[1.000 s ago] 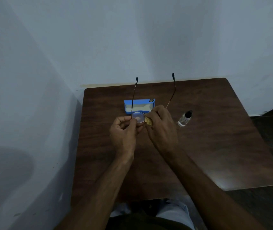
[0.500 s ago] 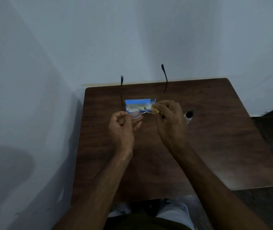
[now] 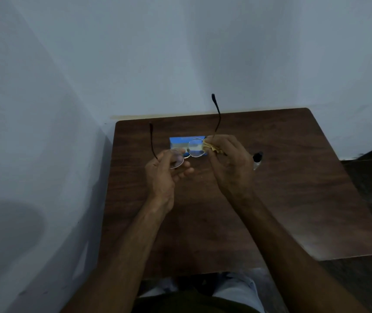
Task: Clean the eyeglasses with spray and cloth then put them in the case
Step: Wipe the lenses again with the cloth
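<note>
Nearest, at six o'clock, a lap in pale trousers is cut off by the frame edge. Two bare forearms run up from it to two hands above one dark brown wooden table (image 3: 293,188).

The left hand (image 3: 162,175), at nine o'clock of the pair, curls its fingers round the left lens rim of one pair of thin wire-framed, round-lensed eyeglasses (image 3: 196,147). The glasses are held in the air over the table, and the fingers cover part of that lens. The right hand (image 3: 230,166) pinches one small yellow cloth (image 3: 210,146) against the outer edge of the other lens. Most of the cloth is hidden in the palm. Both temple arms point towards twelve o'clock.

Beyond the lenses lies one blue rectangular case (image 3: 178,143), partly seen through the glass. In this dim light it is hard to say whether it is open.

At three o'clock of the right hand, one small clear spray bottle with a black cap (image 3: 257,160) shows, half hidden behind the knuckles. Farthest stands one plain pale wall (image 3: 180,53).
</note>
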